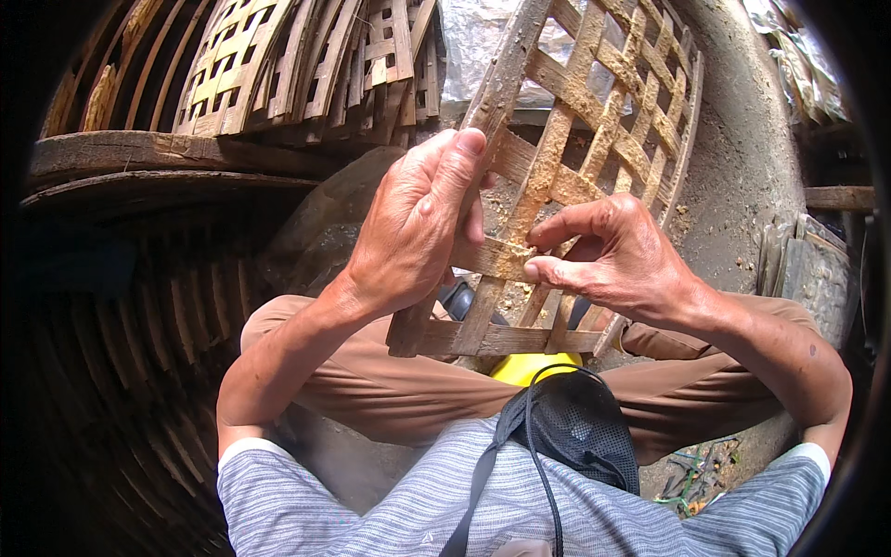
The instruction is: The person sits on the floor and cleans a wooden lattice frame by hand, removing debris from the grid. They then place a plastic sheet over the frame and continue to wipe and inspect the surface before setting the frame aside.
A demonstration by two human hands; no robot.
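Note:
A woven slatted lattice panel (612, 139) of wood or bamboo stands tilted before me, its lower end between my knees. Pale yellow, crumbly crust (592, 104) coats many of its slats. My left hand (411, 223) grips the panel's thick left rail (501, 76), thumb on top and fingers wrapped behind it. Low on the panel, the thumb and forefinger of my right hand (619, 257) pinch a crusted cross slat (498, 257) from above and below. The other fingers of that hand are curled and partly hidden.
Similar lattice panels (278, 63) are stacked at upper left behind a wooden beam (167, 153). A rounded concrete ledge (738, 139) runs along the right. Grey sheets (811, 271) lean there. Something yellow (536, 367) shows below the panel. Crumbs lie on the floor.

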